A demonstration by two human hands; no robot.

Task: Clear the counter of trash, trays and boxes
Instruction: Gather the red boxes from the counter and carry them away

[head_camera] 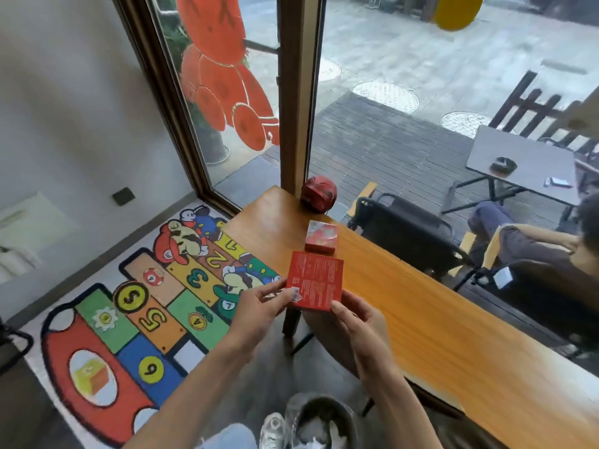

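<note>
Both hands are clamped on a flat red cardboard box (pixel 315 280) with small white print and a barcode sticker, held in the air just off the near edge of the worktop. The left hand (pixel 259 307) pinches the box's lower left corner by the barcode, and the right hand (pixel 359 322) grips its lower right corner with the thumb on top. Just beyond the held box, a second, smaller red patterned cardboard box (pixel 321 236) sits on the long orange wooden worktop (pixel 437 319), and farther along, near the worktop's far end by the window frame, rests a round red helmet-shaped object (pixel 319 192). Below the hands, on the floor, stands a dark round bin lined with a clear plastic bag (pixel 321 422) holding crumpled white paper, beside a grey sneaker (pixel 272 429). To the left, a colourful cartoon hopscotch rug (pixel 146 312) with numbered squares covers the floor. Beyond the glass, a seated person (pixel 544 247) is near a grey outdoor table (pixel 525 163) on dark decking.
</note>
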